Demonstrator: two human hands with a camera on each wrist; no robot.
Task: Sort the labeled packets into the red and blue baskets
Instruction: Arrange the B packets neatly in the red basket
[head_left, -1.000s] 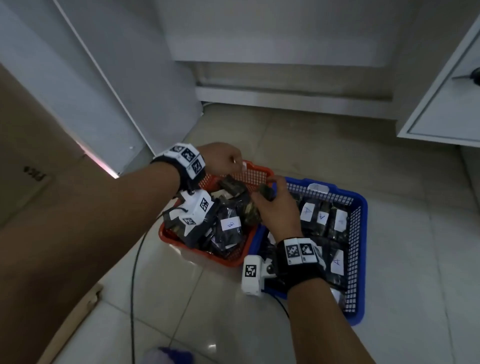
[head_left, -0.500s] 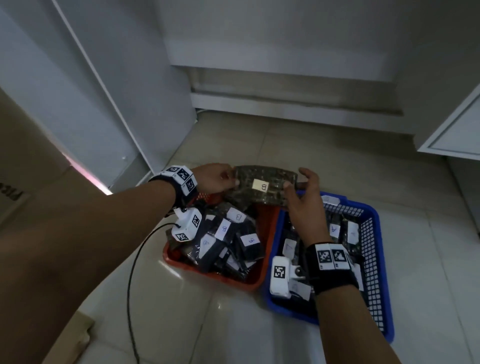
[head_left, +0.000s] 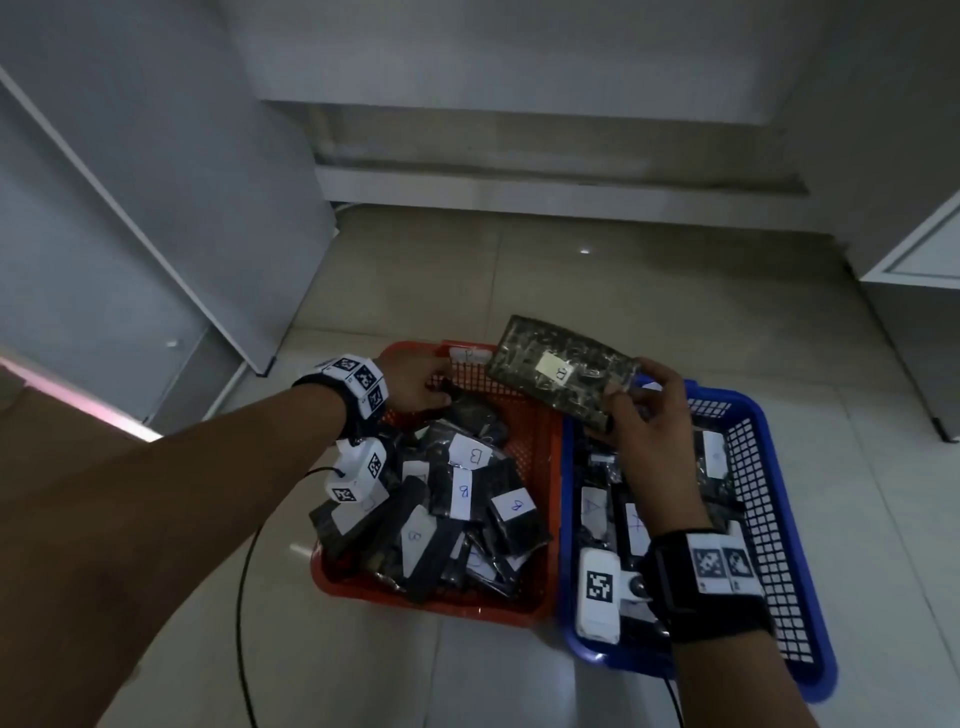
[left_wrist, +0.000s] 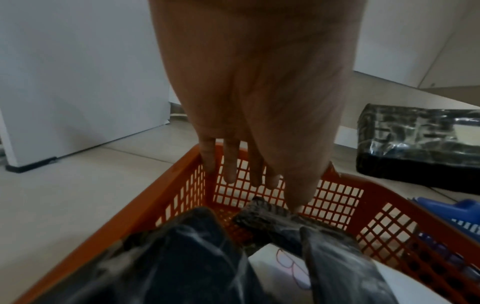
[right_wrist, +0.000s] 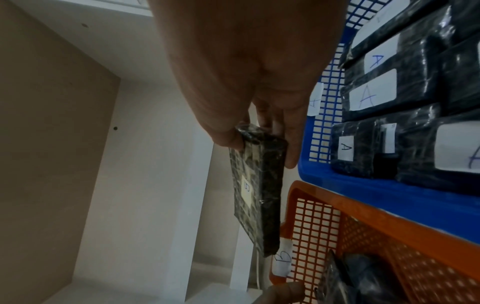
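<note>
A dark packet (head_left: 563, 371) with a white B label is held up over the far ends of the two baskets. My right hand (head_left: 618, 405) pinches its near right end; in the right wrist view thumb and fingers clamp the packet (right_wrist: 257, 185). My left hand (head_left: 415, 384) hangs with straight fingers (left_wrist: 230, 164) inside the far left corner of the red basket (head_left: 431, 605) and holds nothing. The thumb tip is close to a dark packet (left_wrist: 267, 218) there. B-labelled packets (head_left: 467, 483) fill the red basket. The blue basket (head_left: 815, 670) holds A-labelled packets (right_wrist: 376, 92).
The baskets stand side by side on a tiled floor (head_left: 623, 280). A white panel (head_left: 156, 208) rises on the left and a white cabinet (head_left: 914, 260) on the right. A black cable (head_left: 241, 597) runs over the floor left of the red basket.
Half a second ago both hands held the packet up between them. My left hand has let go and dropped into the red basket's far corner; the right hand now holds the packet alone.
</note>
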